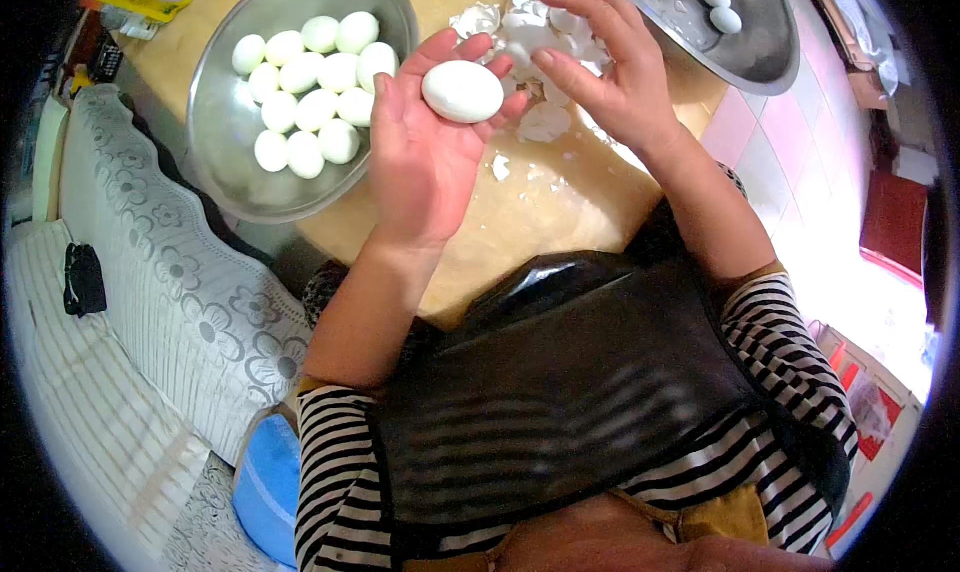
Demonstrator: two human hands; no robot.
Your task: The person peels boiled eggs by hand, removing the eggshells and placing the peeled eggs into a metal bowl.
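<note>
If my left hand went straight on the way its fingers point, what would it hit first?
Probably the shells, which lie just beyond your left hand in the picture. The hand seems raised, though, so it might pass over them; one view leaves the height unclear.

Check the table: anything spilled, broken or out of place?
Broken eggshell lies loose on the table between left bowl and right bowl, small bits scattered nearby; it looks untidy, with no container around it. The egg on the left hand looks whole.
</note>
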